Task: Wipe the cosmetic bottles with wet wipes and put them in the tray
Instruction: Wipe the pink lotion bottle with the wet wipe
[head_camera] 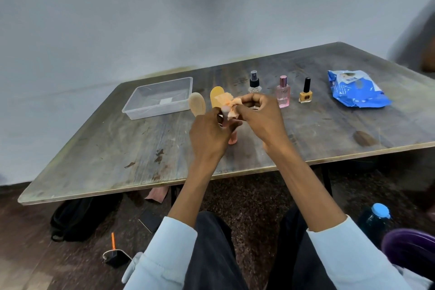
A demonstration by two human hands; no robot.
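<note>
left hand grips a small pink bottle, right hand pinches the orange wipe. i'd twist the bottle while rubbing.

A: Surfaces?

B: Table looks like worn wood, matt, scuffed & stained. Tray = clear plastic, smooth, slight gloss.

A: Bottles?

B: Spray bottle: clear glass or plastic, can't tell, w/ glossy black cap. Pink perfume bottle: transparent, shiny, metallic-looking cap. Nail polish bottle: glossy, black cap.

A: In hand?

B: My right hand pinches a wipe, soft crumpled cloth-like, matt. My left hand has a pinkish tube, smooth plastic look.

A: Pack?

B: Wipes pack: blue plastic film, glossy, wrinkled.
</note>
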